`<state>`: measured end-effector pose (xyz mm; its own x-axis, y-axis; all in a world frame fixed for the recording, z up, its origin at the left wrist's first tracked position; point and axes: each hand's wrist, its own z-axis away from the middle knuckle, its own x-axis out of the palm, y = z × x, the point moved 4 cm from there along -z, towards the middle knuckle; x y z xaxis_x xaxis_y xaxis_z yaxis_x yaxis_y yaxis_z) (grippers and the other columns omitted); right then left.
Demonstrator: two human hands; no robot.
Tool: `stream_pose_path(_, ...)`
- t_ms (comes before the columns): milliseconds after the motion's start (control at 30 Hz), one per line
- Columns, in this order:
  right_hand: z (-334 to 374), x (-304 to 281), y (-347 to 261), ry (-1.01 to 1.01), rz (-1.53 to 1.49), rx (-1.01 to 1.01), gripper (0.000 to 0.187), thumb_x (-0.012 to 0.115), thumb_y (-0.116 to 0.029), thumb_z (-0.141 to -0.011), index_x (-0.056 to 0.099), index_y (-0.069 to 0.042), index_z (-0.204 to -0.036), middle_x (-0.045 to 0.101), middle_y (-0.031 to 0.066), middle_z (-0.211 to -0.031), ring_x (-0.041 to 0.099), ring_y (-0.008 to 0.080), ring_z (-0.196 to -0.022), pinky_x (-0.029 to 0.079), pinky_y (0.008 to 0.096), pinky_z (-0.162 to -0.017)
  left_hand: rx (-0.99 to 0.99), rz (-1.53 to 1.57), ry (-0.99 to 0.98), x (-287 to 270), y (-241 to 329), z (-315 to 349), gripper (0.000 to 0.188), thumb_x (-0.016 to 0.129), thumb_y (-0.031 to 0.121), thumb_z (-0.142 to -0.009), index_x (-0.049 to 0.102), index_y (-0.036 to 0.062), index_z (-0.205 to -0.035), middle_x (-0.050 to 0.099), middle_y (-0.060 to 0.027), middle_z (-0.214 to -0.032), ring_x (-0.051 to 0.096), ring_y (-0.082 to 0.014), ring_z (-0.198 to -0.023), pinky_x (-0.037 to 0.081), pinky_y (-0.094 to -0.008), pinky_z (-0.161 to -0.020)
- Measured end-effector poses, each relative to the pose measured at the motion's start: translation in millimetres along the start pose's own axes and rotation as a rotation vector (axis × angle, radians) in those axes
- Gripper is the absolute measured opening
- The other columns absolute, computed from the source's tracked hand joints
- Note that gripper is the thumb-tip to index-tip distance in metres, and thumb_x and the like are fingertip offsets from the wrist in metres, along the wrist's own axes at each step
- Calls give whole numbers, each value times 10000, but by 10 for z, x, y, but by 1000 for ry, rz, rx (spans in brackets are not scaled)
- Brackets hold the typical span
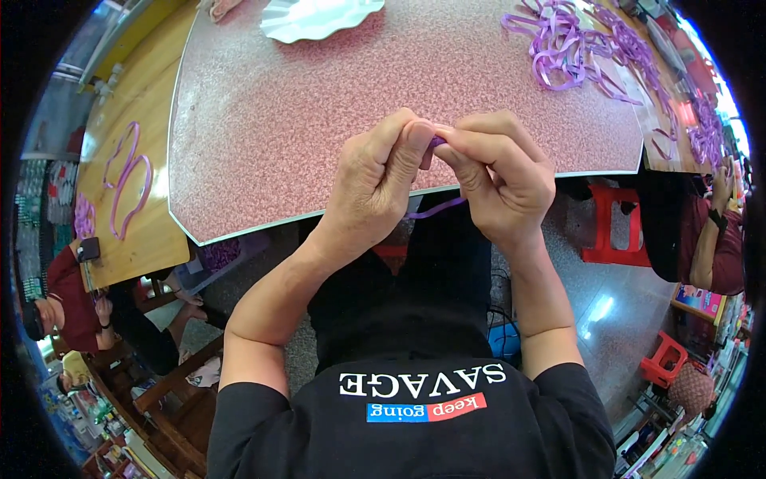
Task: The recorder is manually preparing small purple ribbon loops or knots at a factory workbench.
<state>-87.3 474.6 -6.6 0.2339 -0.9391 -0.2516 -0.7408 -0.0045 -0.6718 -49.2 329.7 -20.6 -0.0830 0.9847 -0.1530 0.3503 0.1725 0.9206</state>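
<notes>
The left hand (375, 172) and the right hand (499, 172) met above the near edge of the table (263, 136), fingertips pressed together. Both were clenched on a thin purple ribbon (437, 142): a small bit of it showed between the thumbs, and a loose tail (435, 209) hung out below the palms, toward the person's lap. Whether it was being folded, twisted or knotted could not be told, since the fingers hid the working part.

Judging by the pinch, the step in hand looked like shaping a short piece of ribbon, somewhere in its middle. The next move would likely call for a firm hold with one thumb while the other hand turned or pulled the tail, without letting the pinched part slip.

A heap of similar purple ribbons (570, 44) lay at the far right of the table, and a white sheet (315, 17) lay at its far edge. Longer purple loops (128, 180) rested on a wooden table (128, 104) to the left.
</notes>
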Motion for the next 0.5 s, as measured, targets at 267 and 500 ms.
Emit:
stream_pose_path(267,-2,68,-24,-14,68,-56,103,705,26,-848,669,26,-945,632,92,-894,609,100,-654,466,195,-504,-10,-33,37,-1,33,-1,220,496,187,-1027,602,4,-962,539,-56,-673,517,-125,-581,420,-290,-526)
stream_pose_path(500,36,141,182,4,-163,181,121,649,37,-888,671,51,-1006,618,110,-967,622,112,-674,540,218,-539,-219,244,2,8,-183,-43,303,456,269,-1049,604,31,-936,516,8,-696,473,-62,-578,394,-232,-508)
